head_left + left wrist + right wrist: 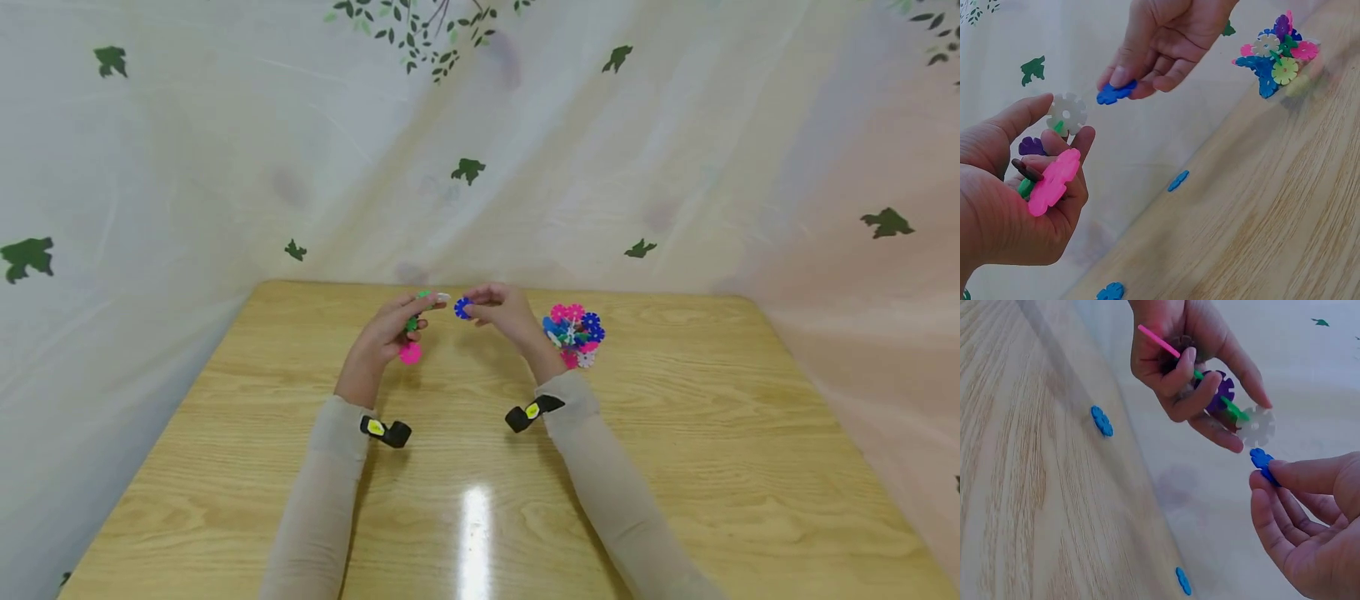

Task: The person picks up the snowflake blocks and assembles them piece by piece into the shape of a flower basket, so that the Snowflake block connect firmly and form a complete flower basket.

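Note:
My left hand (386,329) grips a chain of joined plastic snowflake discs. A pink disc (1055,182) is at one end by the palm, with brown, green and purple discs (1219,392) along the middle. The far end is a white disc (1067,114), steadied by thumb and fingertips. In my right hand (510,312) a blue disc (1261,464) is pinched between thumb and fingers. Its notched edge is held right beside the white disc, over the back of the table.
A cluster of joined pink, blue, white and green discs (573,333) stands on the wooden table (480,433), right of my right hand. Two loose blue discs lie near the table's back edge, one disc (1102,421) and another disc (1183,581). Behind hangs a curtain (525,125).

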### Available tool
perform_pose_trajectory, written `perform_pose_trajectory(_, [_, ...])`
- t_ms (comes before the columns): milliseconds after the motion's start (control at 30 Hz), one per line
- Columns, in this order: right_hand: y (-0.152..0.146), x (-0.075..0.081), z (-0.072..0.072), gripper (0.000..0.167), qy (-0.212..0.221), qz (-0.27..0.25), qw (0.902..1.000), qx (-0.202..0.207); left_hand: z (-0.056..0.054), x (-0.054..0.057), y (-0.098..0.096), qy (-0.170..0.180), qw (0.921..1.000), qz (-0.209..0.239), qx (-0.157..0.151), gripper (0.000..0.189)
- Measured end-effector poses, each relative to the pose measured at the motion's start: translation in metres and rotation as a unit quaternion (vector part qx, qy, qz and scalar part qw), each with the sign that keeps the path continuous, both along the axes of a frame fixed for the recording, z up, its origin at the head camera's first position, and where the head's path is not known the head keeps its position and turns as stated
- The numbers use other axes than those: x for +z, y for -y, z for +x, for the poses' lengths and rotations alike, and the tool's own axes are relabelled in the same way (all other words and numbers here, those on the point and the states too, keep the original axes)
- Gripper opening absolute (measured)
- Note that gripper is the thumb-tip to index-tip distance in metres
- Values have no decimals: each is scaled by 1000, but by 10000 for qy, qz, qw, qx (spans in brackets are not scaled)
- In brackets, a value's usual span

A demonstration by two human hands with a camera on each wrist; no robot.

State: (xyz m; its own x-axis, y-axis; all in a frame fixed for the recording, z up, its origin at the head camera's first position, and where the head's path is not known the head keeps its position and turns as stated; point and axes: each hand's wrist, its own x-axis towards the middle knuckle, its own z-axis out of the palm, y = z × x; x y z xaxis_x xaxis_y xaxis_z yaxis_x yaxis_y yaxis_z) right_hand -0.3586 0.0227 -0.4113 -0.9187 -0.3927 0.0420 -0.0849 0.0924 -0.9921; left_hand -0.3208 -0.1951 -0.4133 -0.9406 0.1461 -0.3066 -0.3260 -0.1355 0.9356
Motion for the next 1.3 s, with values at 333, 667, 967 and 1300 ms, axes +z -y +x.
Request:
perform_pose_trajectory(333, [5, 3, 4, 26, -30, -593, 9967, -549, -1, -3, -4, 53, 9999, -73, 52, 30])
perform_pose_trajectory(667, [6, 2, 5, 24, -66, -689, 9956, -637, 0, -5, -7, 3, 10000, 34, 18, 23])
perform_pose_trajectory(967, [8, 0, 5, 24, -251, -641, 9949, -732, 0, -2, -9, 112, 9999, -18, 54, 23])
perform_pose_trajectory(1300, [9, 0, 9, 24, -383, -589, 9939, -856, 1, -1, -11, 125, 9998, -122, 133, 27])
